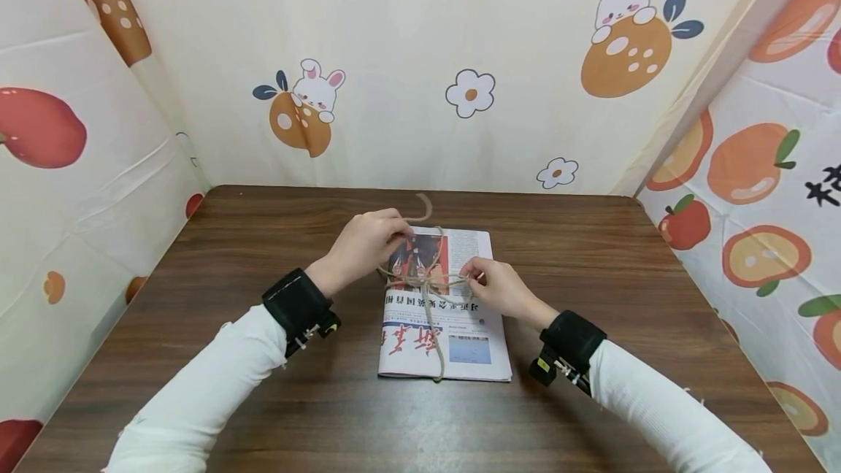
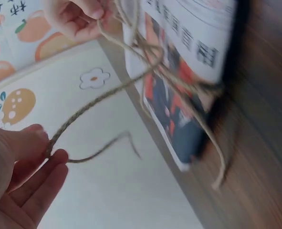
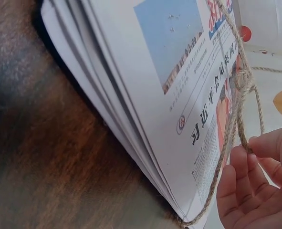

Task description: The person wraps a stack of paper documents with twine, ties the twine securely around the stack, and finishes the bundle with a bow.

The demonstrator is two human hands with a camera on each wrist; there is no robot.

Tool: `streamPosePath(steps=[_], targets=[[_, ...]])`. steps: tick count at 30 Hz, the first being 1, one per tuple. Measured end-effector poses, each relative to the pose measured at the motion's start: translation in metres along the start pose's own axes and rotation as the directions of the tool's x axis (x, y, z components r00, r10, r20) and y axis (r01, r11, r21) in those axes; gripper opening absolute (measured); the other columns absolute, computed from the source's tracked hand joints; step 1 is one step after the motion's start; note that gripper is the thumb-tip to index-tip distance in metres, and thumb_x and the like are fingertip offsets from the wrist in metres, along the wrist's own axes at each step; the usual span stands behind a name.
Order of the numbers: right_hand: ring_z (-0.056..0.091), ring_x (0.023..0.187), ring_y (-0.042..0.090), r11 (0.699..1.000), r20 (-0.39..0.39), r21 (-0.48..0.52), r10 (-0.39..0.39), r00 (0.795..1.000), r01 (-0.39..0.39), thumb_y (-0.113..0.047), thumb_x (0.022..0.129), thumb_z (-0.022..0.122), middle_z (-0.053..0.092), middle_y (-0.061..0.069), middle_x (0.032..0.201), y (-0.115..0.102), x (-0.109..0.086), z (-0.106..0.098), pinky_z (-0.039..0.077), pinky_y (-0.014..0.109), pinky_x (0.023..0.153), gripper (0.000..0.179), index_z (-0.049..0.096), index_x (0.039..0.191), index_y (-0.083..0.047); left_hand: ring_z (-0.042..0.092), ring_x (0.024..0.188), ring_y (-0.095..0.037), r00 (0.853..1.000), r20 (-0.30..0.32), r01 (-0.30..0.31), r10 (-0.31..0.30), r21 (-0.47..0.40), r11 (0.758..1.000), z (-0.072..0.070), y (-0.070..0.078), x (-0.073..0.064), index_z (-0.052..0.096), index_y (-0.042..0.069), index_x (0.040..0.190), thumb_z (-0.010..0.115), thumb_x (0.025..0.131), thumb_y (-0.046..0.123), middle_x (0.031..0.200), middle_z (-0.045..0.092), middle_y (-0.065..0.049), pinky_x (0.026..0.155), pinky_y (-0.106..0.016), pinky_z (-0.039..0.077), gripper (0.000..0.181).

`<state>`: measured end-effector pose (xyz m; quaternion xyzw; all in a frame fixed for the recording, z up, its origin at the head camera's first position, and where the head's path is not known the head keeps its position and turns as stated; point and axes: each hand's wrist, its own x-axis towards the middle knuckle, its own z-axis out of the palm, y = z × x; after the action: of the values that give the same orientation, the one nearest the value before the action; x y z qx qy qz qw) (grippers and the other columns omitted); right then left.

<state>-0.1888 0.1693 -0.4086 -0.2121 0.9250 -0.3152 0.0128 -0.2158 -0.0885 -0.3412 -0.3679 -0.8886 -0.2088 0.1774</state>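
Note:
A folded stack of newspapers (image 1: 494, 349) lies on the table, bound lengthwise and crosswise with brown twine (image 2: 86, 106). A knot (image 3: 244, 82) sits where the strands cross, over the upper half of the front page. My left hand (image 1: 364, 243), above the stack's far left corner, pinches a length of twine between thumb and fingertips, its loose end trailing beyond. On the right edge, my right hand (image 1: 502, 287) pinches another piece of twine near the knot with thumb and forefinger. Both pieces run to the knot.
The wooden table (image 1: 263, 400) extends around the stack. Behind it hangs a cream cloth (image 1: 394, 130) printed with rabbits and flowers, and fruit-print cloths (image 1: 690, 298) flank both sides. Black bands with small cameras circle both wrists.

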Motion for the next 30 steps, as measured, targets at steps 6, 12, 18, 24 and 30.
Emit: streamPosePath(steps=[6,12,18,24,30], targets=[[0.055,0.070,0.010,1.000,-0.014,-0.015,-0.022,1.000,0.021,-0.002,0.085,0.058,0.064,0.005,0.086,-0.001,-0.003,0.002,0.044,0.025,0.061,0.011,0.063,0.093,-0.007,0.056,0.073,-0.010,0.998,-0.065,0.011,-0.016,-0.085,0.996,0.017,0.006,0.014,0.067,0.010,0.087,0.061,0.083,-0.001,0.089,0.060,-0.001,0.065,-0.024,0.047,0.014],[0.055,0.070,0.010,0.999,-0.033,-0.024,-0.035,0.999,0.035,-0.002,0.085,0.059,0.063,0.002,0.084,-0.002,-0.005,0.001,0.043,0.025,0.061,0.010,0.063,0.092,-0.008,0.057,0.072,-0.011,0.987,-0.071,0.127,-0.141,-0.168,0.978,0.029,0.014,0.025,0.067,0.011,0.091,0.062,0.084,0.000,0.089,0.064,-0.001,0.064,-0.024,0.047,0.015],[0.055,0.070,0.009,0.998,-0.073,-0.027,-0.066,0.995,0.064,-0.004,0.085,0.061,0.062,0.000,0.082,-0.002,-0.006,0.000,0.044,0.025,0.062,0.006,0.063,0.089,-0.008,0.058,0.075,-0.011,0.968,-0.021,0.235,-0.251,-0.284,0.929,0.033,0.021,0.035,0.065,0.011,0.090,0.062,0.084,0.002,0.086,0.065,0.000,0.068,-0.024,0.047,0.011],[0.055,0.070,0.008,0.994,-0.126,-0.050,-0.098,0.987,0.093,-0.005,0.084,0.063,0.061,-0.001,0.082,-0.005,-0.005,-0.004,0.045,0.025,0.063,0.006,0.062,0.087,-0.011,0.059,0.077,-0.012,0.938,0.061,0.335,-0.341,-0.413,0.847,0.041,0.022,0.041,0.064,0.010,0.091,0.062,0.084,0.003,0.086,0.064,-0.001,0.069,-0.025,0.047,0.011],[0.054,0.070,0.007,0.991,-0.151,-0.086,-0.113,0.982,0.101,-0.005,0.084,0.063,0.060,-0.002,0.082,-0.007,-0.004,-0.008,0.044,0.024,0.062,0.008,0.061,0.086,-0.013,0.058,0.073,-0.011,0.920,0.209,0.388,-0.330,-0.385,0.837,0.062,0.017,0.036,0.065,0.009,0.087,0.062,0.081,0.001,0.081,0.064,-0.001,0.065,-0.022,0.045,0.010]])
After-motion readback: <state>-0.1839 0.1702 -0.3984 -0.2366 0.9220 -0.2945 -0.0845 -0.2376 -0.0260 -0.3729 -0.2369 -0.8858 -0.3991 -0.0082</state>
